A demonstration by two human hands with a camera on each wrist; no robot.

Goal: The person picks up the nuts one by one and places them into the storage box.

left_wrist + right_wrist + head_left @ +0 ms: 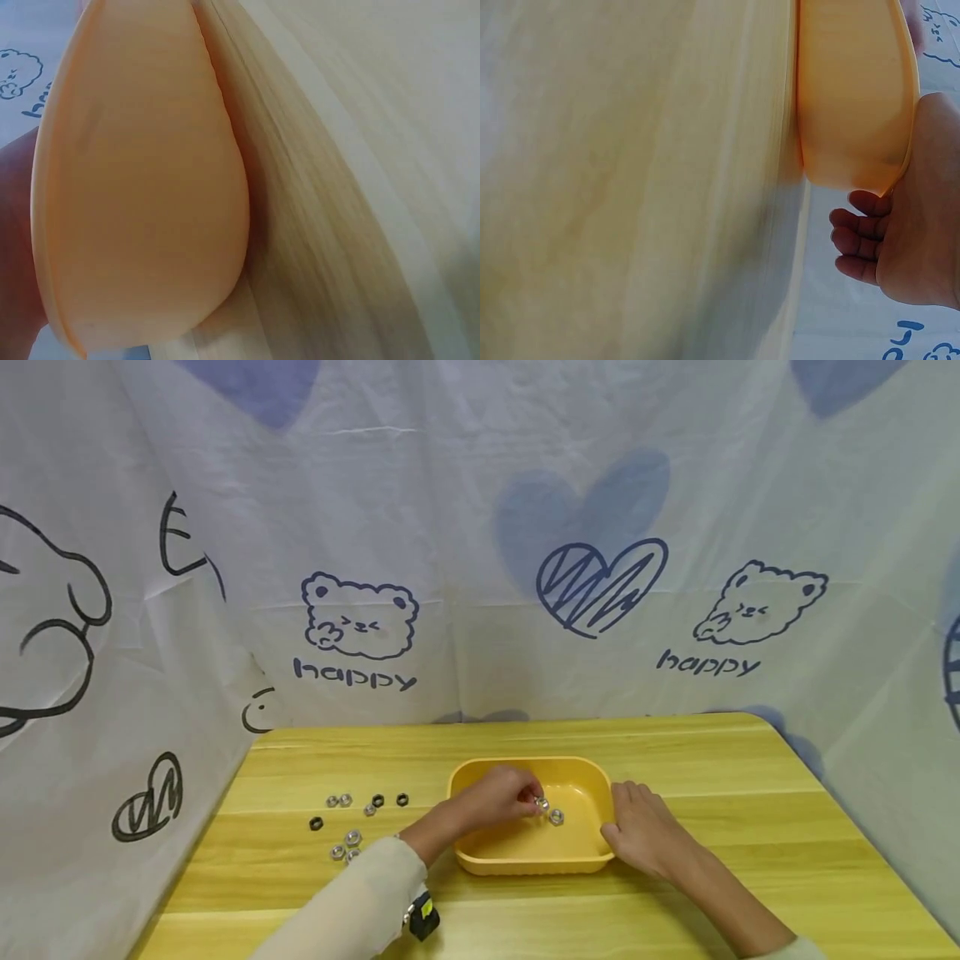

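Note:
A yellow plastic tray [525,865] with rounded corners sits on the wooden table. My left hand [501,793] reaches over its left rim, thumb and fingertips pinching a silver hex nut [542,802] low inside. Another silver nut [557,817] lies on the tray floor, just right of those fingertips. At the tray's right end, my right hand [643,828] holds the rim, its thumb at the front corner. From the right wrist, the right hand [919,225] shows bent fingers beside the tray's outer wall [855,97]. The left wrist view is mostly filled by the tray's outer side [142,180].
Left of the tray, several loose nuts lie on the table: silver ones [353,837] nearer me, and black ones [402,799] among silver ones farther back. A black device [424,917] is strapped at my left wrist. A printed white cloth [465,527] hangs behind the table.

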